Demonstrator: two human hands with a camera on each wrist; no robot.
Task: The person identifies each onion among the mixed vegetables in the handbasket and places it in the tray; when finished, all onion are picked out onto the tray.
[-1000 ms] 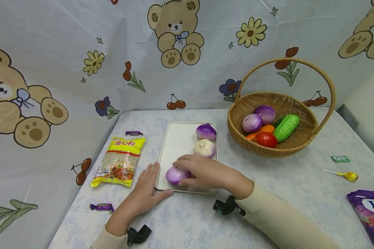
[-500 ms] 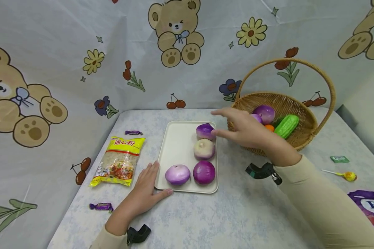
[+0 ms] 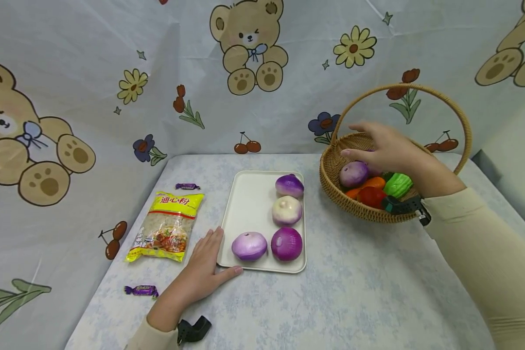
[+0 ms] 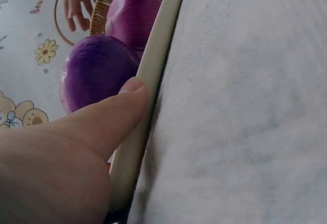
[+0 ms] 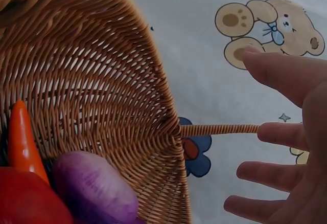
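My left hand (image 3: 203, 270) lies with straight fingers at the near left corner of a white tray (image 3: 249, 199); in the left wrist view its thumb (image 4: 110, 116) touches the tray's rim. On the tray stand a lavender onion (image 3: 250, 246), a dark purple onion (image 3: 286, 244), a whitish onion (image 3: 287, 210) and a purple-topped onion (image 3: 289, 185). My right hand (image 3: 391, 150), fingers spread and holding nothing, hovers over a wicker basket (image 5: 102, 91). Inside the basket are a purple-white onion (image 5: 94, 188), carrots (image 3: 369, 183), a tomato (image 3: 372, 197) and a bumpy green vegetable (image 3: 398, 185), partly hidden by the right wrist.
A yellow bag of pasta (image 3: 168, 226) lies left of the tray. Purple wrapped candies lie near it, one in front (image 3: 142, 290) and another candy behind (image 3: 187, 186). The basket's tall handle (image 3: 461, 121) arches above the right arm. A patterned cloth hangs behind the table.
My right hand has let go of an onion at the tray's near end and moved right and away to above the basket. My left hand stays at the tray's corner.
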